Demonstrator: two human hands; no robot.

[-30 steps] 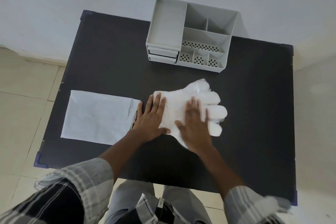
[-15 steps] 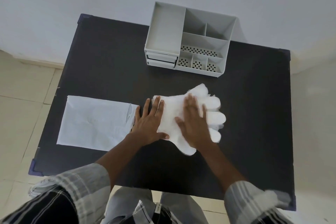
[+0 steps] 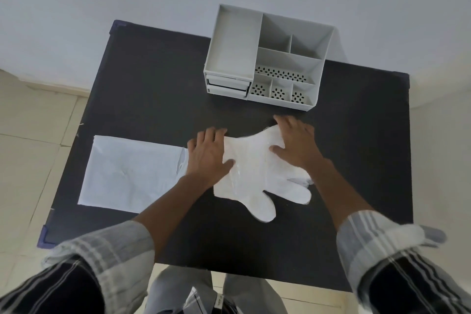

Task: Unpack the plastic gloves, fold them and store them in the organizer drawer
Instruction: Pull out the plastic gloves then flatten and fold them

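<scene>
A stack of thin white plastic gloves (image 3: 257,176) lies flat in the middle of the black table (image 3: 153,84), fingers pointing right and toward me. My left hand (image 3: 207,154) presses flat on the cuff end, fingers spread. My right hand (image 3: 297,144) rests flat on the far finger side of the gloves. The grey organizer (image 3: 265,56) stands at the back of the table, with two closed drawers (image 3: 227,85) at its lower left front.
The flat white glove packet (image 3: 130,173) lies on the table left of the gloves, its open end by my left wrist. Beige floor tiles surround the table, and a pale wall is behind it.
My right hand slid from the middle of the gloves up toward the far finger side. The gloves' near fingers and thumb now lie uncovered. My left hand stayed on the cuff end.
</scene>
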